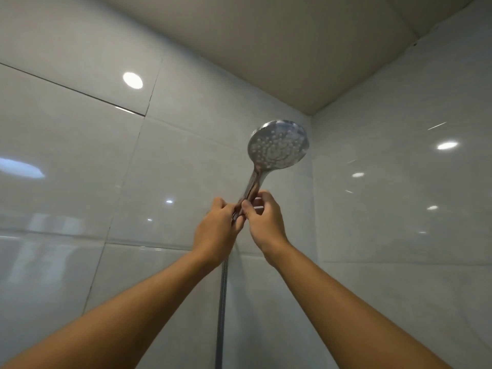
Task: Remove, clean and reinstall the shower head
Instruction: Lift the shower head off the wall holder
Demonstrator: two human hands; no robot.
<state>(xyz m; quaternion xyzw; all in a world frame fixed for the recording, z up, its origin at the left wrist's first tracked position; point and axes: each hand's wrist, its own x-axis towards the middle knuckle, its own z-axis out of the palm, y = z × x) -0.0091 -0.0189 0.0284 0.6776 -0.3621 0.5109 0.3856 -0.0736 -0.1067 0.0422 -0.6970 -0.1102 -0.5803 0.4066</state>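
The round chrome shower head point(278, 145) stands high near the tiled corner, both hands gripping its handle's base. The left hand point(217, 230) and right hand point(262, 219) curl tight around it; the holder is hidden. Judging by this, steady it and lift or twist gently, keeping the ribbed metal hose point(222, 302) slack.

Two bare forearms enter from the lower corners, each ending in a bare hand: left hand point(217, 230), right hand point(263, 222). No sleeves, gloves, rings or wristwear are visible on either.

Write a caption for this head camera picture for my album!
Two hands, left hand and right hand, grip the shower head handle above its hose.
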